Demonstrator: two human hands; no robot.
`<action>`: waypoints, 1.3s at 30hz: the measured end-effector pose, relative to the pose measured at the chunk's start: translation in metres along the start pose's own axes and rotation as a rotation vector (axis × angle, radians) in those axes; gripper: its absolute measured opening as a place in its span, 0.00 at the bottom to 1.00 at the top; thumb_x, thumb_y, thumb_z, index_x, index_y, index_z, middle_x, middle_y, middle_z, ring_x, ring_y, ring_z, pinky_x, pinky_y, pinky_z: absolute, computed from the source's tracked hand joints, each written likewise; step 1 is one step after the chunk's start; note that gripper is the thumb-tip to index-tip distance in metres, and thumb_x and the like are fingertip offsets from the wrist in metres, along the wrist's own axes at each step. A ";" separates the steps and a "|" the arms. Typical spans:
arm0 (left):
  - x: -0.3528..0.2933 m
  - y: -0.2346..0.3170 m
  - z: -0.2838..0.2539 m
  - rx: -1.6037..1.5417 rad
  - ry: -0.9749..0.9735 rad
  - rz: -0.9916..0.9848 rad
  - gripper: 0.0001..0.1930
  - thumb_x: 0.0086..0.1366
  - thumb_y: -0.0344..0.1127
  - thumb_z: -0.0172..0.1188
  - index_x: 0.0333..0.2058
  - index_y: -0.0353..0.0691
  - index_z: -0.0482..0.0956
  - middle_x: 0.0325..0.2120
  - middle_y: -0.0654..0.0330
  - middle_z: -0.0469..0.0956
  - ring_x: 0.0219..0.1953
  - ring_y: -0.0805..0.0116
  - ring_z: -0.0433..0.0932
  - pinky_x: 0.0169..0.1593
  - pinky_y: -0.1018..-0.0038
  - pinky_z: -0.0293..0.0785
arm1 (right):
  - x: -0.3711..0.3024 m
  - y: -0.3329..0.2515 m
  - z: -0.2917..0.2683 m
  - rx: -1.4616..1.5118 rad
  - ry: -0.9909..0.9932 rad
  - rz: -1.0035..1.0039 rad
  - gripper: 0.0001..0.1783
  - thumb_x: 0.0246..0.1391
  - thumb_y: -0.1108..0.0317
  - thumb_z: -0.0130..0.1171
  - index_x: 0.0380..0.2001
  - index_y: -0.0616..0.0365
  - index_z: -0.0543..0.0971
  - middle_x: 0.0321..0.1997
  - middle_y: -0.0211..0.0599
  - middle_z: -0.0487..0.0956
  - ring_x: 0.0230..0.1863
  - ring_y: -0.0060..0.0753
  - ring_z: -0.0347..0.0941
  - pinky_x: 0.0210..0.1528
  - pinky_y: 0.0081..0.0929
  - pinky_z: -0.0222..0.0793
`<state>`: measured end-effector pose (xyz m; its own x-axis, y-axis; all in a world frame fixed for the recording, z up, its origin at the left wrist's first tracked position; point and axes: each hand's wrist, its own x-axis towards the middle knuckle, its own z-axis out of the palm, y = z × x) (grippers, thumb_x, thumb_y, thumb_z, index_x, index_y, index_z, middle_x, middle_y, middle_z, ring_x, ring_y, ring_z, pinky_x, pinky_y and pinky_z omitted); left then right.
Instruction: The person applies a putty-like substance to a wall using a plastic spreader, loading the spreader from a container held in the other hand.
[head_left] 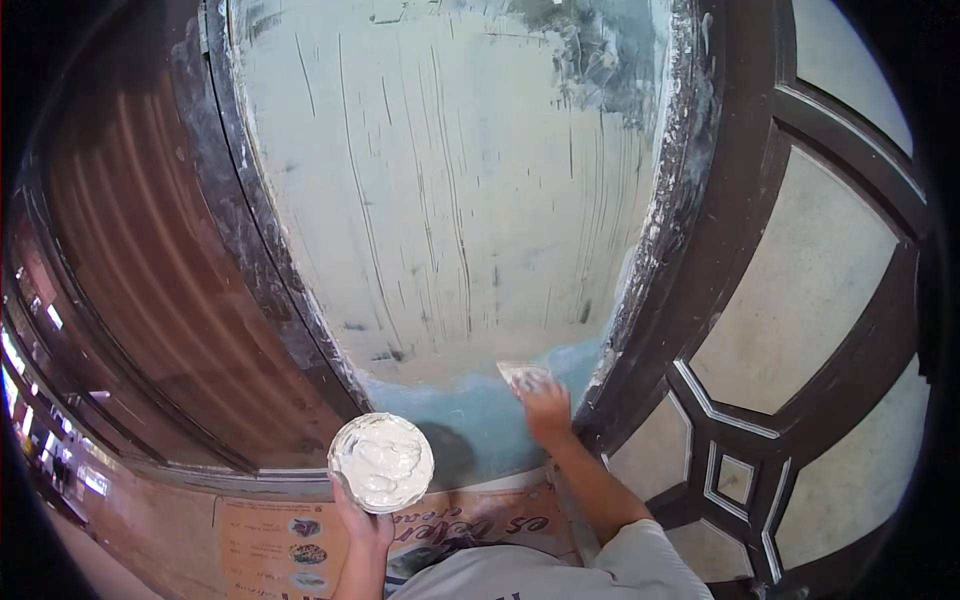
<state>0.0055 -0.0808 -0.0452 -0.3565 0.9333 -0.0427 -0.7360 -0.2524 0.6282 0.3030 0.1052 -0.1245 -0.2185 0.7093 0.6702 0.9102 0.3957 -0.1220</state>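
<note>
My left hand (pixel 362 520) holds up a round tub of thick white putty (pixel 383 462) from its underside and near side. In my right hand (pixel 547 410) is a putty knife (pixel 522 376), its blade tilted against the lower part of the wall panel (pixel 500 200). Pale putty coats most of this panel, with thin dark vertical scratches and a grey bare patch at the upper right. Along the bottom runs a bluish strip (pixel 450 415) with no pale coat on it. The knife's handle is hidden by my fingers.
A dark door frame smeared with white (pixel 655 215) borders the panel. At right stands a brown panelled door with cream insets (pixel 800 280); at left, a reddish-brown glossy panel (pixel 170 250). An orange printed banner (pixel 265 545) covers the floor below.
</note>
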 end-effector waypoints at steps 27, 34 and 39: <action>-0.008 -0.012 -0.006 0.008 -0.016 -0.047 0.32 0.71 0.60 0.39 0.64 0.45 0.63 0.63 0.59 0.65 0.64 0.58 0.65 0.66 0.60 0.61 | 0.022 0.074 -0.023 -0.198 0.109 0.079 0.25 0.56 0.69 0.49 0.55 0.35 0.78 0.62 0.32 0.72 0.62 0.44 0.65 0.60 0.48 0.59; -0.008 -0.005 -0.001 -0.006 -0.032 -0.142 0.32 0.71 0.61 0.39 0.65 0.45 0.62 0.64 0.59 0.64 0.64 0.57 0.65 0.66 0.59 0.62 | 0.249 0.061 -0.232 -0.278 0.565 -0.128 0.28 0.50 0.73 0.56 0.56 0.37 0.76 0.59 0.33 0.74 0.60 0.44 0.66 0.61 0.47 0.58; -0.008 -0.002 -0.001 0.030 -0.036 -0.145 0.32 0.72 0.61 0.38 0.65 0.45 0.61 0.63 0.58 0.65 0.64 0.56 0.65 0.66 0.59 0.62 | 0.270 0.067 -0.216 -0.291 0.531 -0.101 0.29 0.50 0.72 0.57 0.57 0.35 0.75 0.60 0.31 0.74 0.62 0.43 0.65 0.63 0.46 0.56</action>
<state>0.0091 -0.0876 -0.0474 -0.2267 0.9680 -0.1074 -0.7609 -0.1072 0.6400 0.3811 0.1970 0.2067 -0.1721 0.2591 0.9504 0.9692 0.2171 0.1163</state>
